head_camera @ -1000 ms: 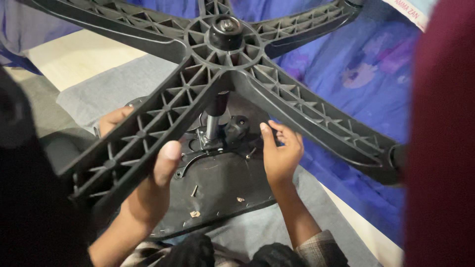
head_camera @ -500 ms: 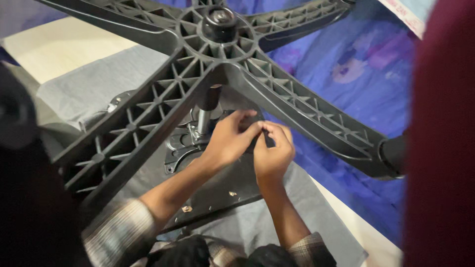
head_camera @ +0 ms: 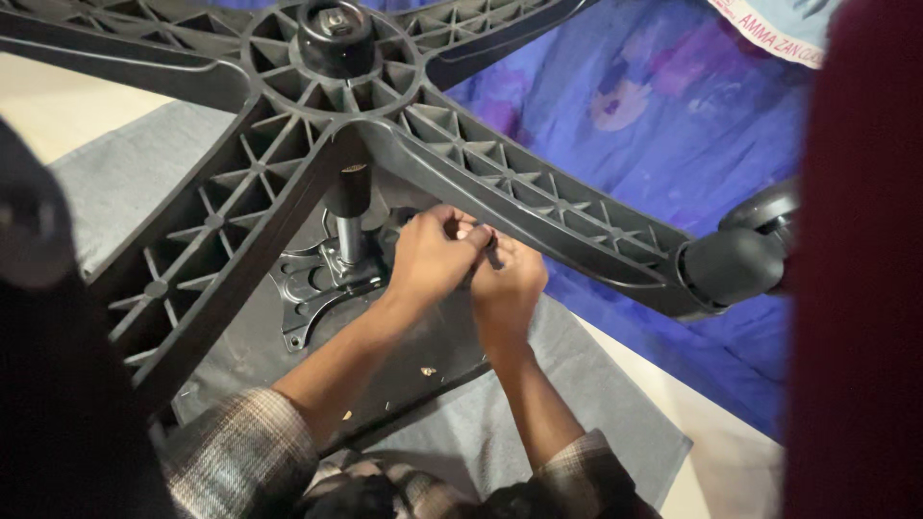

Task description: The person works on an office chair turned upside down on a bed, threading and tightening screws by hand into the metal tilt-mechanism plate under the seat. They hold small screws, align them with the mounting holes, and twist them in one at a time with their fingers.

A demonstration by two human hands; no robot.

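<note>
An office chair lies upside down on a grey mat (head_camera: pixel 596 384), spread over the floor beside a blue flowered cloth (head_camera: pixel 654 125), so that its underside faces up and can be reached from above. The black five-armed star base (head_camera: pixel 317 86) stands highest, nearest the head camera, and its ribbed arms fan out over the work; one arm ends in a black caster (head_camera: pixel 735 264) toward the right edge of the mat. Below the hub the metal gas-lift column (head_camera: pixel 351 226) runs down into the black mechanism plate (head_camera: pixel 317 284), which is fixed to the dark seat underside (head_camera: pixel 240 336). Both hands are down between two arms of the base, pressed together just right of the column: the left hand (head_camera: pixel 433 259) is curled shut and the right hand (head_camera: pixel 510 288) is closed against it, and between them pokes a small dark lever or knob (head_camera: pixel 492 252) that they appear to grip together, though which fingers hold it I cannot tell. That part sits at the right side of the mechanism plate, tucked under the base arm that runs to the caster. A few small pale bits (head_camera: pixel 426 371) lie on the seat underside near the wrists. Plaid sleeves (head_camera: pixel 240 442) show at the bottom.
</note>
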